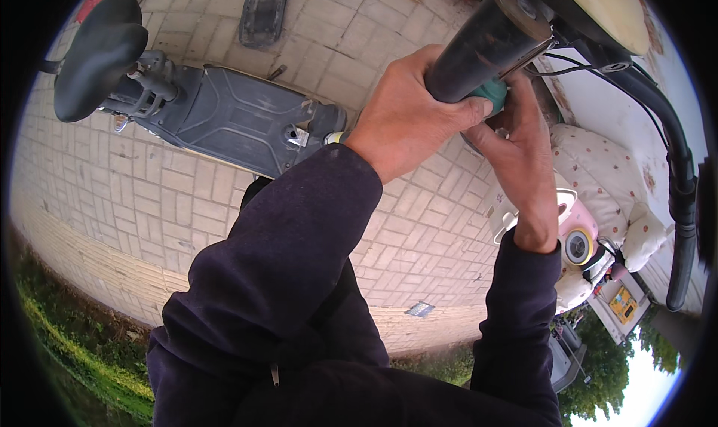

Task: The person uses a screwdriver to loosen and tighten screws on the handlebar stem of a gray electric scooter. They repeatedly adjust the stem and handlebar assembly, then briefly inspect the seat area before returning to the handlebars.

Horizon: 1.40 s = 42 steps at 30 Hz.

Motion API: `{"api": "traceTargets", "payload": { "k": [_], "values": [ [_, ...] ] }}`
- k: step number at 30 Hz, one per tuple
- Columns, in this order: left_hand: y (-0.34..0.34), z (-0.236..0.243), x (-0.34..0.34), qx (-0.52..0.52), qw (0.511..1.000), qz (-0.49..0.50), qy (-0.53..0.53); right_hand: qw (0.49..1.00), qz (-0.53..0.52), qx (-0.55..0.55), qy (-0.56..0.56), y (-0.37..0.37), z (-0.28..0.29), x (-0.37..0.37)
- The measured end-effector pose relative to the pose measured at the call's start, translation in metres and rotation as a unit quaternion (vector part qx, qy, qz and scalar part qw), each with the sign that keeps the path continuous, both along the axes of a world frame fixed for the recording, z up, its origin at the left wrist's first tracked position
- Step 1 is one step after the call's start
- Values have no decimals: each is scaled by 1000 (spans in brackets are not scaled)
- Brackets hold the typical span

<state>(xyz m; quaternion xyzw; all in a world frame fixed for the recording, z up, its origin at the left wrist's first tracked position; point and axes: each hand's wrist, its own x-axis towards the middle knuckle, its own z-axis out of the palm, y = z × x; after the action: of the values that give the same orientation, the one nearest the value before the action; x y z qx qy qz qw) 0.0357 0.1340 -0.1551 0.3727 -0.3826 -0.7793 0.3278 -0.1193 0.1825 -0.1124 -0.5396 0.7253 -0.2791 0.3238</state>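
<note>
Left hand [407, 117] upper centre, curved in behind the lower end of a black tube [482, 45]; thumb reaches a teal piece [491, 92] under that end, fingers hidden by the tube, so can't tell if they close on anything. Right hand [523, 146] just beside it, bent narrow around the teal piece, fingertips partly hidden.

Why so: left probably steadies one side while right grips the other, both working in the tight space under the tube. Tube seems held up by its mount near the handlebar [679, 165], not by the hands.

Tube's long axis runs diagonally, upper right to lower left; rounded end points lower left, toward the left hand. Teal piece upper centre-right, mostly covered; its axis unclear.

Around: grey footboard [239, 117] left of the left hand, black saddle [101, 57] upper left, dark tray-like part [263, 12] on the paving at top, dotted padded cover [598, 165] right of the right hand.
</note>
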Motion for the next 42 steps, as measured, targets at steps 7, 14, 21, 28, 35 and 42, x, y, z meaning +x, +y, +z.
{"api": "traceTargets", "payload": {
  "k": [7, 14, 21, 28, 35, 42],
  "values": [
    [0, 0, -1, 2, 1000, 7, 23, 990, -29, -13, 140, 5, -1, 10],
    [1, -3, -1, 19, 999, -4, 39, 990, 5, 24, -137, -2, 3, -2],
    [1, -6, -1, 7, 999, 0, 39, 995, 16, -12, 103, 4, -4, -2],
    [2, -5, -2, 10, 999, 14, 41, 999, -11, 22, -39, 2, -1, -3],
    [0, 1, 0, 11, 999, 7, 30, 998, 35, 25, -37, -4, 6, -9],
    [1, 0, 1, 2, 1000, 6, 17, 993, -30, 0, 118, 5, -2, 4]
  ]
}}
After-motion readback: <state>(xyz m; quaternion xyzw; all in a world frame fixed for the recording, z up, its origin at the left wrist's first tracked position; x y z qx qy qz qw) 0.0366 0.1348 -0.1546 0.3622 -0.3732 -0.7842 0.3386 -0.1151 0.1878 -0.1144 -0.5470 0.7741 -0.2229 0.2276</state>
